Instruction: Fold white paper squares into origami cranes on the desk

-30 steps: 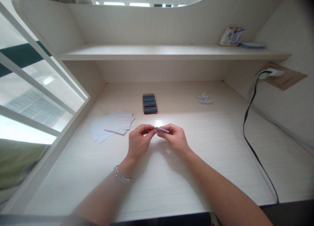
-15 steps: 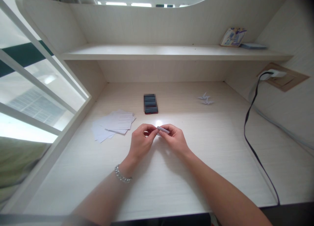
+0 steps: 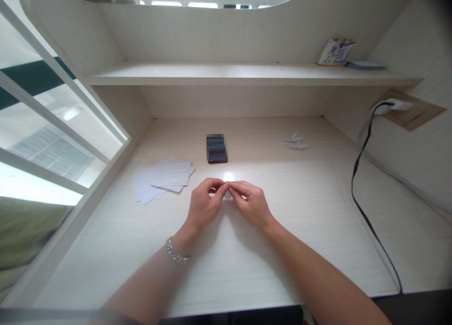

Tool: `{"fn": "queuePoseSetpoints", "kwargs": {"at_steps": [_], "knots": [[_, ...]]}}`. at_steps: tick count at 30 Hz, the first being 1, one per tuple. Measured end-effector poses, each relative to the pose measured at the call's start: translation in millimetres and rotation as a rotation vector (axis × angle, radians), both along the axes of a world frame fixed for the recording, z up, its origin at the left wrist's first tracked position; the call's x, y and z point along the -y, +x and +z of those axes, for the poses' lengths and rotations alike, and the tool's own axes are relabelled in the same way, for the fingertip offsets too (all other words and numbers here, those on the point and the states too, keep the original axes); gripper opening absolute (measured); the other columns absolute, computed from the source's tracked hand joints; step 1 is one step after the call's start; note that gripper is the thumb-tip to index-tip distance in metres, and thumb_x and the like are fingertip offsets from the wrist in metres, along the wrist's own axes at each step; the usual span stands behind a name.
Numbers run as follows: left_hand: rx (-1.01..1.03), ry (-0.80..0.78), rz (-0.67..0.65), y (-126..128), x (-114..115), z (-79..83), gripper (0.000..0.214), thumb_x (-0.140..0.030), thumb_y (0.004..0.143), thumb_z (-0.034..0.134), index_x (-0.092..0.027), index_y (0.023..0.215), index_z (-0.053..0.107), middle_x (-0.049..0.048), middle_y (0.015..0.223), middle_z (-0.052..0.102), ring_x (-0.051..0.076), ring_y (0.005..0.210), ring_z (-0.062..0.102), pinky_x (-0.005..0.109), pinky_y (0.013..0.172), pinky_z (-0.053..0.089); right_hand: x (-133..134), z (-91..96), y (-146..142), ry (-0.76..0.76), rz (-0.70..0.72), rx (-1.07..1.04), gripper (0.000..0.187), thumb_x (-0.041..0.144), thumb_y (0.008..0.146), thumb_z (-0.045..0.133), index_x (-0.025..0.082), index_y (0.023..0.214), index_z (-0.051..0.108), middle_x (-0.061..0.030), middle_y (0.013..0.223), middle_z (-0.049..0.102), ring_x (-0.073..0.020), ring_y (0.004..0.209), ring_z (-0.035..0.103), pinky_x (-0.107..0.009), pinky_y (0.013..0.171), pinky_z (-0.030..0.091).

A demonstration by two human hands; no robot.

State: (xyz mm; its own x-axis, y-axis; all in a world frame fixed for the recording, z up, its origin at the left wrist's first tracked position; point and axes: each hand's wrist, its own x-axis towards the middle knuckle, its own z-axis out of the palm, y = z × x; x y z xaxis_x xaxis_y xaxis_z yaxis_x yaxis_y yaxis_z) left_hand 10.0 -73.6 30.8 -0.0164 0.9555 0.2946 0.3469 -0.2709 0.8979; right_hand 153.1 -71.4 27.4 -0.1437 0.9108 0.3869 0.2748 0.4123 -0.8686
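My left hand (image 3: 204, 203) and my right hand (image 3: 250, 202) meet at the fingertips over the middle of the desk (image 3: 318, 212). Both pinch a small folded piece of white paper (image 3: 228, 194), which is mostly hidden by the fingers. A silver bracelet (image 3: 175, 252) sits on my left wrist. A loose pile of white paper sheets (image 3: 160, 178) lies to the left of my hands. Two small folded paper figures (image 3: 295, 141) rest further back on the right.
A dark phone (image 3: 216, 149) lies behind my hands. A black cable (image 3: 367, 174) runs from a wall socket (image 3: 391, 106) down over the desk's right side. A shelf (image 3: 226, 74) above holds a small packet (image 3: 335, 51). A window frame stands at left.
The folded paper, earlier sticking out to the right between my fingers, is now tucked in under both sets of fingertips. My hands have drawn closer together.
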Motion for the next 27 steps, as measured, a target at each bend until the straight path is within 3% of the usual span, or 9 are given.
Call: {"fn": "queuePoseSetpoints", "kwargs": {"at_steps": [12, 27], "knots": [[-0.119, 0.074, -0.008, -1.0, 0.1, 3.8, 0.013, -0.029, 0.082, 0.054, -0.018, 0.083, 0.06, 0.0042, 0.082, 0.062, 0.015, 0.077, 0.058, 0.028, 0.072, 0.049, 2.0, 1.8, 3.0, 0.096, -0.009, 0.152, 0.025, 0.019, 0.085, 0.048, 0.027, 0.099, 0.067, -0.003, 0.095, 0.068, -0.0176, 0.086, 0.062, -0.031, 0.078, 0.049], [-0.163, 0.092, -0.089, -2.7, -1.4, 6.4, 0.009, -0.025, 0.083, 0.049, -0.019, 0.079, 0.055, 0.003, 0.078, 0.055, 0.015, 0.075, 0.053, 0.028, 0.071, 0.046, 4.6, 7.1, 0.6, 0.077, -0.036, 0.121, 0.019, 0.019, 0.083, 0.052, 0.025, 0.092, 0.068, -0.0033, 0.09, 0.069, -0.0178, 0.083, 0.062, -0.031, 0.077, 0.048]]}}
